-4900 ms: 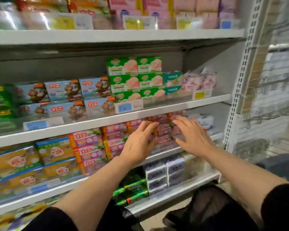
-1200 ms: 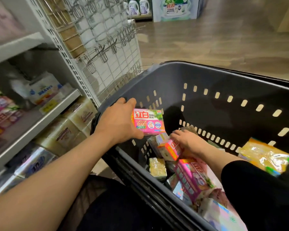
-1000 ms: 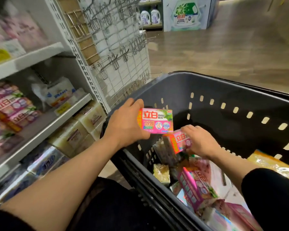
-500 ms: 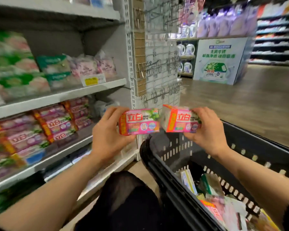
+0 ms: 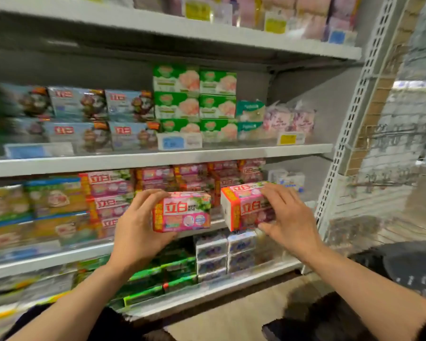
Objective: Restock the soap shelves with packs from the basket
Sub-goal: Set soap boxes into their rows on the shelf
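Left hand (image 5: 138, 232): grip curled round a pink soap pack (image 5: 182, 212), before the soap shelf (image 5: 276, 149).
Right hand (image 5: 289, 219): grip pinching a second pack (image 5: 246, 205), same shelf.

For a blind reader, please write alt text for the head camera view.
Two bare hands, left hand and right hand, each grip a pink rectangular soap pack before a white metal shelf stacked with matching pink packs.

Both your hands are raised in front of you, each gripping a pack.
Your left hand (image 5: 135, 232) and right hand (image 5: 289, 217) curl thumb-under, forearms bare.
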